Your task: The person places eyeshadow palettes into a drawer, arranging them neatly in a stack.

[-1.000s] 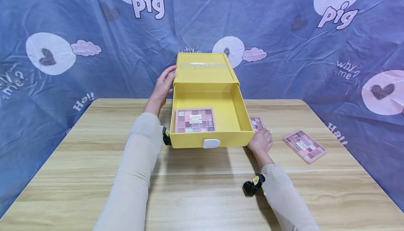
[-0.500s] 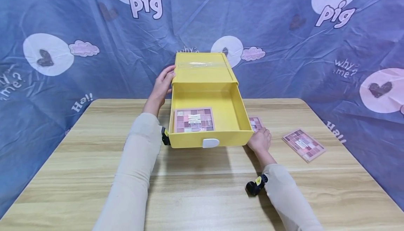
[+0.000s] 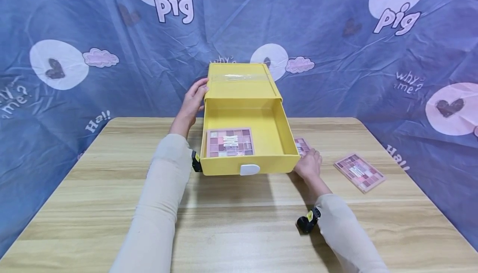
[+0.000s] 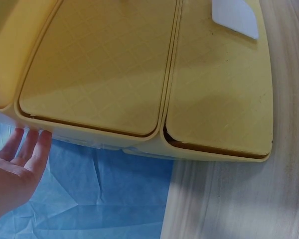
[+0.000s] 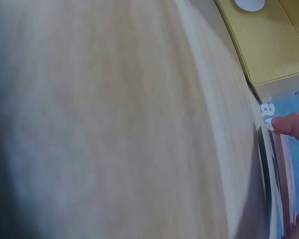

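A yellow drawer cabinet [image 3: 244, 81] stands at the back of the table with its top drawer [image 3: 269, 119] pulled out. Inside, at the left, lies a pink eyeshadow palette [image 3: 230, 142]. My left hand [image 3: 191, 105] rests against the cabinet's upper left side; in the left wrist view its extended fingers [image 4: 39, 152] touch the wall. Right of the drawer, my right hand [image 3: 310, 164] holds the near end of a second palette [image 3: 301, 145], partly hidden by hand and drawer. In the right wrist view this palette [image 5: 285, 179] shows edge-on beside a fingertip [image 5: 284, 124].
Another eyeshadow palette [image 3: 360, 172] lies flat on the wooden table [image 3: 239, 231] at the right. The open drawer, with a white handle [image 3: 249, 169], juts out over the table between my arms. A blue printed cloth [image 3: 224, 24] hangs behind.
My right wrist and forearm have shifted slightly to the right, while the hand stays at the second palette. The left hand stays on the cabinet.
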A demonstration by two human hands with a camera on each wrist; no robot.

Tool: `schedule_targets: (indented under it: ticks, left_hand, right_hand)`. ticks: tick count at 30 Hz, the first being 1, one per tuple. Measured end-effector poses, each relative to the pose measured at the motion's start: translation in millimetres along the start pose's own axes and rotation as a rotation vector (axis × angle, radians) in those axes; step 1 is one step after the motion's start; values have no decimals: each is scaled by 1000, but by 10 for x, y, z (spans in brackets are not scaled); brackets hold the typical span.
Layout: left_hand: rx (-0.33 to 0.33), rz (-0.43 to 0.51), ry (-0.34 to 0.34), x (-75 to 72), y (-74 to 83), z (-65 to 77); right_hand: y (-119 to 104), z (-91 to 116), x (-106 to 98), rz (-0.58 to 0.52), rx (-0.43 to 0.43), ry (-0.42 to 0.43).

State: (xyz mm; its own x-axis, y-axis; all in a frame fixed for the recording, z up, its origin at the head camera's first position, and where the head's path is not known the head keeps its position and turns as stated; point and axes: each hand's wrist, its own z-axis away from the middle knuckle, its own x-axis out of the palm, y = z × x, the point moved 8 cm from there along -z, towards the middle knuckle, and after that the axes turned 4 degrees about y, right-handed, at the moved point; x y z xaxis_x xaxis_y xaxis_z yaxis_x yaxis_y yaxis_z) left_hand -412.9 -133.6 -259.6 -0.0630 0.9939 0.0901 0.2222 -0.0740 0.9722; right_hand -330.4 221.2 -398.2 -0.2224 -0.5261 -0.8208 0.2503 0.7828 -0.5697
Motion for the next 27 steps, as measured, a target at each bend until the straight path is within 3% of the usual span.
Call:
schedule_targets:
  ticks: [15, 20, 27]
  left_hand:
    - [-8, 5, -2, -5, 5, 6]
    - [-2, 2, -3, -11, 10, 14]
    - [2, 7, -10, -11, 14, 4]
  right_hand:
    - [-245, -49, -308, 4, -181, 46]
    - [-342, -83, -442, 26, -210, 58]
    - [-421, -115, -636, 22, -187, 25]
